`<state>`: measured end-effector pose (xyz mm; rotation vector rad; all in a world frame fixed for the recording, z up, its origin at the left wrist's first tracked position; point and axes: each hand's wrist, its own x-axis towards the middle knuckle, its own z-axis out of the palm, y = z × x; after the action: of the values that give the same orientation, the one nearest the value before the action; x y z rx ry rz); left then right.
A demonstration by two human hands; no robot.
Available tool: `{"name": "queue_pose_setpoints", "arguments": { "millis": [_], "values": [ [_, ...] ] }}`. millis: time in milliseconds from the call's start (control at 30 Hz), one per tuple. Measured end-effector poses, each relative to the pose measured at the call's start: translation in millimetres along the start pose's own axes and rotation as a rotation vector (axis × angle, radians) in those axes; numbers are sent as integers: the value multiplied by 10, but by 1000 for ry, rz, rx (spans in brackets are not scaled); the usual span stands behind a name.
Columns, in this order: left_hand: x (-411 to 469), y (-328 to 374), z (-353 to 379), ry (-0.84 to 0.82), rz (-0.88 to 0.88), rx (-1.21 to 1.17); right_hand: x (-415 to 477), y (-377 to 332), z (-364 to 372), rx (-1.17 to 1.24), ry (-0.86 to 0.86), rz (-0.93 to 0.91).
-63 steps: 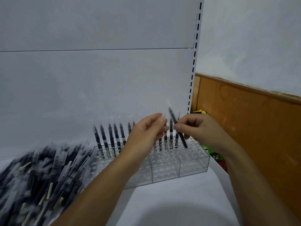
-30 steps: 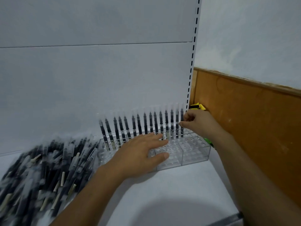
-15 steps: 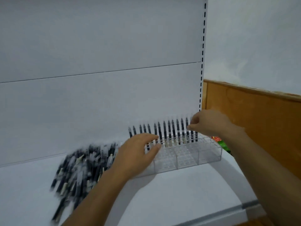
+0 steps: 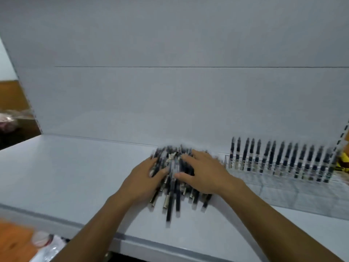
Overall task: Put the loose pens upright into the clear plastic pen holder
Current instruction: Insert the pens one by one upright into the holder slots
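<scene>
**Step in hand: taking pens from the heap.**

The heap of loose dark-barrelled pens with pale ends (image 4: 172, 195) lies on the flat white shelf board (image 4: 75, 176), against the back panel. The clear plastic compartmented pen holder (image 4: 283, 191) stands just to the right of the heap. Only its rear cells carry a row of upright dark pens (image 4: 279, 159). The front cells appear vacant, so most of the task seems to lie ahead.

The left hand (image 4: 145, 178) lies on the left flank of the heap and the right hand (image 4: 204, 174) on its top and right flank. The fingers of both hands are spread wide and laid flat. The blurred view does not show whether any pen is pinched beneath them.

Recommended practice:
- Take a small bundle, not a full handful. The barrels are slim and smooth and will probably roll.
- Align the barrels before lifting, with like ends together.
- Keep the heap clear of the shelf's front edge, as several pens already point toward it.
- Feed one pen into each cell.
</scene>
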<state>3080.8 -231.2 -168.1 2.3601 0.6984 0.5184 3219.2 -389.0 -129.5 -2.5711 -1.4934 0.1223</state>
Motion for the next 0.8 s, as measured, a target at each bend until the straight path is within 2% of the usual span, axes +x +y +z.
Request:
{"name": "queue_pose_setpoints", "arguments": {
  "millis": [100,233,400,500,633,800],
  "values": [
    [28,-86,28,-31,-54,33,82,-36,173,0,36,-17],
    [99,-68,6,31,-60,32,48,-24,289,53,240,-37],
    [124,-13,-107,61,-96,90,-30,-87,264,1,485,-105],
    [34,24,-159,85,-91,112,-72,-220,328,-60,447,-122],
    [-113,68,-186,-72,-143,116,-66,-253,348,-31,383,-49],
    [-144,151,-195,-157,-170,159,-84,-198,307,230,306,44]
  ]
}}
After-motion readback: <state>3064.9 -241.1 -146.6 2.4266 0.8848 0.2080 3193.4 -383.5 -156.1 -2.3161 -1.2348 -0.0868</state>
